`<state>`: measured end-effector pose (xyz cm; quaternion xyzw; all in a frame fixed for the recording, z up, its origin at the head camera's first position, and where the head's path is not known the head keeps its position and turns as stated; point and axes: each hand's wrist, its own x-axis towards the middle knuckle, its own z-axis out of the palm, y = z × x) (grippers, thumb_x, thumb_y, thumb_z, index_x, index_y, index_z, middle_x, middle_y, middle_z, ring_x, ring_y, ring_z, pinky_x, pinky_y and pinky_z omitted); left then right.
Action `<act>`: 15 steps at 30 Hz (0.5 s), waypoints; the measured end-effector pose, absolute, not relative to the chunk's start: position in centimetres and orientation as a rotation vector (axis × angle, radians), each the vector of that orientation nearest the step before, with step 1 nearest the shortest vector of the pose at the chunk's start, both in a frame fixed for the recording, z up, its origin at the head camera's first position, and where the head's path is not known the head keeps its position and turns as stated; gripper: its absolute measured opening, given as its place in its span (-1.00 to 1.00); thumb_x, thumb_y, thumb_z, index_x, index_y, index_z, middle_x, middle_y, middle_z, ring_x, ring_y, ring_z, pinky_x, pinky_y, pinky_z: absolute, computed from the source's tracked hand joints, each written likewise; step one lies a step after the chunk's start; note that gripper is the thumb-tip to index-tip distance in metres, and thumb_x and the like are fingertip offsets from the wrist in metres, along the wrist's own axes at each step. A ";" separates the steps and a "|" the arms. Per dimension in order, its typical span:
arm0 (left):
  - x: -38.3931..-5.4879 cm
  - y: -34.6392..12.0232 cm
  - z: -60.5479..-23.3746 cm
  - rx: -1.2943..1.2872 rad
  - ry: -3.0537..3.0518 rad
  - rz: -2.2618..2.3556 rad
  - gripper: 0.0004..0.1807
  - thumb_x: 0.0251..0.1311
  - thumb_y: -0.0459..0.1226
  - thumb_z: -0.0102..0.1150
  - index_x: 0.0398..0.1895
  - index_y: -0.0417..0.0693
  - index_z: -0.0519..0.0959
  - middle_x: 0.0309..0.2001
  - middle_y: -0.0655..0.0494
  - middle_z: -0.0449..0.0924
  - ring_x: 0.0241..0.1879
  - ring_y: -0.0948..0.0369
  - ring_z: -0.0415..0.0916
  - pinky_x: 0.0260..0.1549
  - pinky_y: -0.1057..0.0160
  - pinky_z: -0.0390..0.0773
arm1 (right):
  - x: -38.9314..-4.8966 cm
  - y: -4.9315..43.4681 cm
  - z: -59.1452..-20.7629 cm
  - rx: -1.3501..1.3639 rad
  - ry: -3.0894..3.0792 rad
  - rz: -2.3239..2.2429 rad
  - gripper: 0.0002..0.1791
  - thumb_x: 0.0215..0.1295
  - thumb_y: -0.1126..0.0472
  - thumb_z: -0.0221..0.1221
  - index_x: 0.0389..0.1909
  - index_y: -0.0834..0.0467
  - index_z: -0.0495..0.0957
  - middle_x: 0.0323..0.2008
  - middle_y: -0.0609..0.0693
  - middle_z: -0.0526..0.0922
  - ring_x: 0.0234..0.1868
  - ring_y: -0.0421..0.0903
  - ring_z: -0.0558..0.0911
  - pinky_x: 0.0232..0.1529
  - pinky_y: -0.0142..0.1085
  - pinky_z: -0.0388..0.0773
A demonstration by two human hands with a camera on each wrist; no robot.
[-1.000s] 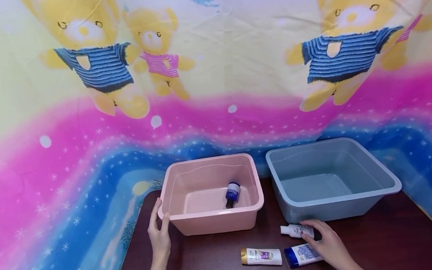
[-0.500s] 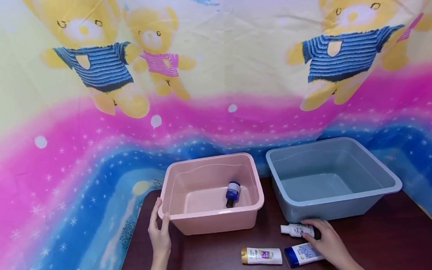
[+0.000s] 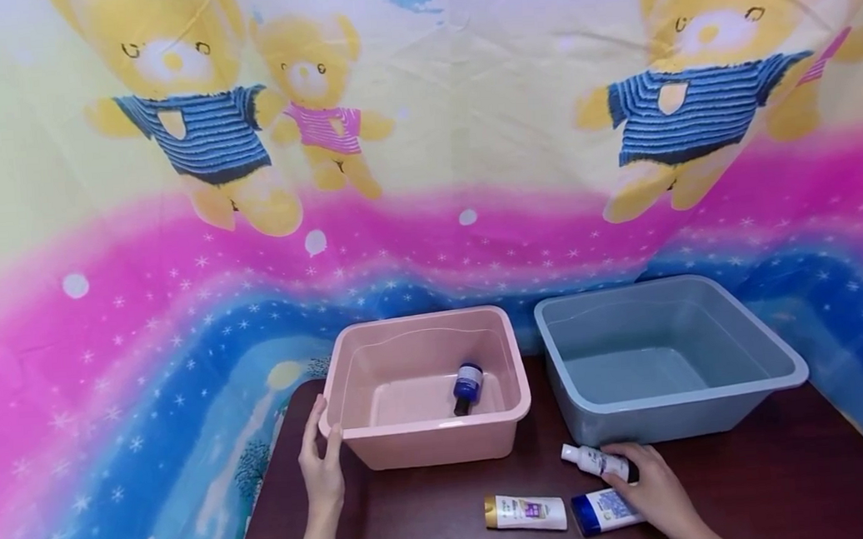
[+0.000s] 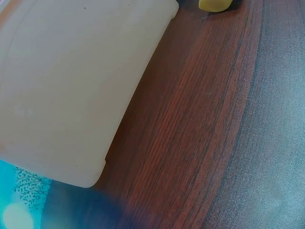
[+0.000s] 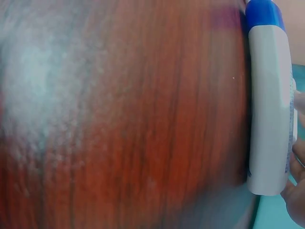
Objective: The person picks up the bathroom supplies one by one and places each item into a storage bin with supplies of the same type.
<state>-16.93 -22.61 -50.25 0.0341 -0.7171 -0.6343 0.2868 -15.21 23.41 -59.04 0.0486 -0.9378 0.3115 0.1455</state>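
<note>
My left hand point(image 3: 322, 477) rests against the front left corner of a pink plastic basin point(image 3: 444, 446), fingers nearly straight along its rim. Inside the basin lies a blue bottle point(image 3: 469, 382) with a black cap. In front of a grey-blue basin point(image 3: 660, 416), my right hand point(image 3: 655, 488) pinches a small white bottle point(image 3: 593, 460) between thumb and fingers, its cap pointing left. A white bottle with a blue cap point(image 3: 606, 511) lies just below that hand, partly covered by it; it fills the right side of the right wrist view. The left hand is outside the left wrist view.
A white bottle with a gold cap point(image 3: 525, 513) lies to the left of the blue-capped one. Everything stands on a dark wooden table point(image 3: 418, 512). Behind the basins hangs a cloth point(image 3: 460, 134) printed with teddy bears.
The small white bottle has turned slightly, its cap end shifting toward the grey-blue basin, and the right hand has shifted slightly with it. The left hand stays at the pink basin.
</note>
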 end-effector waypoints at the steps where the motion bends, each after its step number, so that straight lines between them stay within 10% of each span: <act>1: -16.9 -22.6 -50.2 0.090 -1.918 -1.696 -0.48 0.25 -0.42 0.03 0.31 -0.16 0.30 0.33 -0.03 0.25 0.34 0.12 0.11 0.15 0.44 0.22 | -15.2 23.4 -59.1 0.134 -2.707 0.893 -0.59 -0.15 0.21 0.44 -0.17 0.05 0.62 -0.18 -0.04 0.62 -0.12 -0.06 0.48 -0.16 -0.09 0.40; 15: -17.0 -22.6 -50.3 0.099 -1.923 -1.692 -0.48 0.26 -0.41 0.03 0.31 -0.13 0.30 0.33 0.00 0.24 0.34 0.10 0.10 0.25 0.12 0.17 | -15.7 23.7 -59.2 0.026 -2.908 1.014 -0.50 -0.04 -0.02 0.37 -0.04 0.06 0.59 -0.04 0.08 0.59 0.00 0.08 0.53 -0.05 0.03 0.42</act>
